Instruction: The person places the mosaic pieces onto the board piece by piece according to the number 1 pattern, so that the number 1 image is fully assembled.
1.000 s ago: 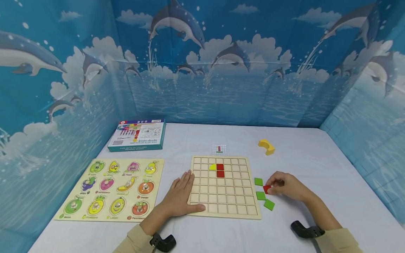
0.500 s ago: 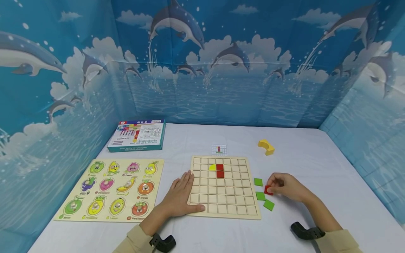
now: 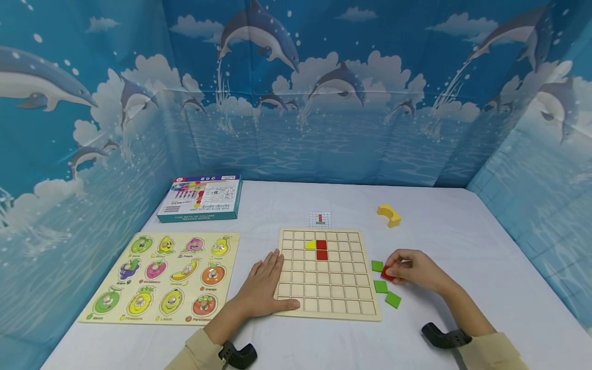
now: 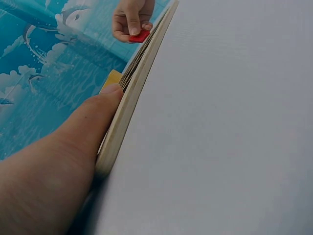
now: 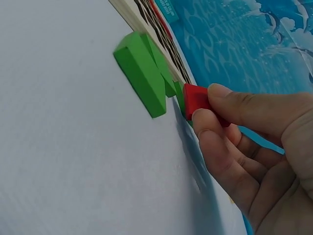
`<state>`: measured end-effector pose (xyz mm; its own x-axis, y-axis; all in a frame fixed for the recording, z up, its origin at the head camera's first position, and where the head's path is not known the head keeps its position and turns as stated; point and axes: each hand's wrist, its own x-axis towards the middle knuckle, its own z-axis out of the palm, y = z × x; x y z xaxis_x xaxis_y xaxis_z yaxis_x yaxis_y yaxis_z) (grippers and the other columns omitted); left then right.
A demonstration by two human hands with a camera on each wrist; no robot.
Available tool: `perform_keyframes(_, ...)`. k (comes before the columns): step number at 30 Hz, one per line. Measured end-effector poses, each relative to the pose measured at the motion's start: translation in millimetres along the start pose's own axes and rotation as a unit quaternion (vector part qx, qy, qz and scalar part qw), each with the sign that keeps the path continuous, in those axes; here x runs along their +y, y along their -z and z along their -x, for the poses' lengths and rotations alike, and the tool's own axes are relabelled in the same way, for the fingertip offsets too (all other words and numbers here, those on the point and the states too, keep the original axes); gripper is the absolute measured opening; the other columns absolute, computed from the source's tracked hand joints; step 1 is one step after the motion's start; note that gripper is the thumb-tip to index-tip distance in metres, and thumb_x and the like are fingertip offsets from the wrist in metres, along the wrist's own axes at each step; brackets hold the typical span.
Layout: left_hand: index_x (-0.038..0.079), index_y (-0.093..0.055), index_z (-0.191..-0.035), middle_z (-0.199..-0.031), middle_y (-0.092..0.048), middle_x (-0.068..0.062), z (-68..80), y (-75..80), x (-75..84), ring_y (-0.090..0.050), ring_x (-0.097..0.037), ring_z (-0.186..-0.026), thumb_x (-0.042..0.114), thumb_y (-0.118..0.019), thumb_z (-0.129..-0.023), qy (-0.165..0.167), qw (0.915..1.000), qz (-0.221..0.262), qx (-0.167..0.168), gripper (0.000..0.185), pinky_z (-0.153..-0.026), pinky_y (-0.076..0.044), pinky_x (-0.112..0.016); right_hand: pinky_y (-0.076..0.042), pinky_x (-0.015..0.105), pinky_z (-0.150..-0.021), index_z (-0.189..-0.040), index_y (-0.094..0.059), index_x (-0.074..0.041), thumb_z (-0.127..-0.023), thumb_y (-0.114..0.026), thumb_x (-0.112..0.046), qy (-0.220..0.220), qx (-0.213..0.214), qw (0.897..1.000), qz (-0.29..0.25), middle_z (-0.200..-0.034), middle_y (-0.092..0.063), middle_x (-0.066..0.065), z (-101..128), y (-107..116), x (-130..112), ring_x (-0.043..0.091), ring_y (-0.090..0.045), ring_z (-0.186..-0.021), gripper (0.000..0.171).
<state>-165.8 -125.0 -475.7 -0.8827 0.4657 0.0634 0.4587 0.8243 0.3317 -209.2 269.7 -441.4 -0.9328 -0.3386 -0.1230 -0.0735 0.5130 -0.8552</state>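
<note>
Between thumb and fingers my right hand (image 3: 411,268) pinches a red square tile (image 5: 196,100), right of the wooden grid board (image 3: 330,308). Three green square tiles (image 3: 381,287) lie by the board's right edge, close to that hand. My left hand (image 3: 261,285) rests with straight fingers along the board's left edge, its thumb over the lower left corner. On the grid sit two red tiles (image 3: 321,254), one below the other, and a yellow piece (image 3: 311,245) with a curved edge left of the upper one. In the left wrist view, the left thumb (image 4: 93,115) lies against the board's edge.
Behind the board lies a small printed grid card (image 3: 320,220). A yellow arch-shaped block (image 3: 389,215) sits at the back right. To the left are a fruit picture board (image 3: 185,288) and a flat box (image 3: 199,200). Dolphin-printed cloth (image 3: 296,139) hangs around the white table (image 3: 444,221).
The right hand has lifted the red tile and tilted it, shifting slightly left towards the board. My left hand has stayed in place.
</note>
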Motion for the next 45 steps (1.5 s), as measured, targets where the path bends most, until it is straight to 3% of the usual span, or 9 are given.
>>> perform_keyframes(24, 0.002, -0.007, -0.148, -0.154, -0.002, -0.011, -0.5, -1.5, -1.7, -0.001, -0.022, -0.140, 0.082, -0.040, -0.072, -0.003, 1.0000, -0.004, 0.002, 0.115, -0.109, -0.008, -0.045, -0.053, 0.032, -0.060, -0.093, -0.062, 0.000, -0.082, -0.071, -0.013, 0.044, -0.051, 0.998, -0.022, -0.084, -0.056, 0.012, -26, -24, -22, 0.022, -0.062, -0.067, 0.019)
perform_keyframes(31, 0.003, -0.007, -0.148, -0.154, -0.001, -0.011, -0.6, -2.4, -2.5, 0.000, -0.021, -0.140, 0.083, -0.039, -0.072, -0.001, 1.0000, -0.001, 0.000, 0.115, -0.109, -0.007, -0.045, -0.053, 0.034, -0.059, -0.093, -0.062, 0.001, -0.084, -0.067, -0.006, 0.050, -0.064, 0.997, -0.012, -0.084, -0.057, 0.010, -32, -35, -38, 0.027, -0.062, -0.068, 0.012)
perform_keyframes(37, 0.002, -0.007, -0.148, -0.154, -0.001, -0.011, -0.4, -1.9, -2.0, 0.000, -0.022, -0.140, 0.082, -0.040, -0.072, 0.000, 1.0000, 0.001, -0.001, 0.115, -0.109, -0.007, -0.045, -0.053, 0.033, -0.060, -0.093, -0.062, 0.000, -0.083, -0.069, -0.009, 0.055, -0.079, 0.995, -0.031, -0.085, -0.056, 0.011, -42, -44, -38, 0.026, -0.062, -0.068, 0.015)
perform_keyframes(45, 0.002, -0.007, -0.148, -0.154, -0.002, -0.011, -0.3, -1.4, -1.3, -0.001, -0.023, -0.140, 0.081, -0.041, -0.072, 0.001, 1.0000, 0.001, -0.001, 0.115, -0.109, -0.008, -0.045, -0.053, 0.033, -0.058, -0.090, -0.063, -0.003, -0.081, -0.071, -0.012, 0.068, -0.085, 0.994, -0.016, -0.083, -0.057, 0.011, -48, -57, -48, 0.024, -0.061, -0.065, 0.015)
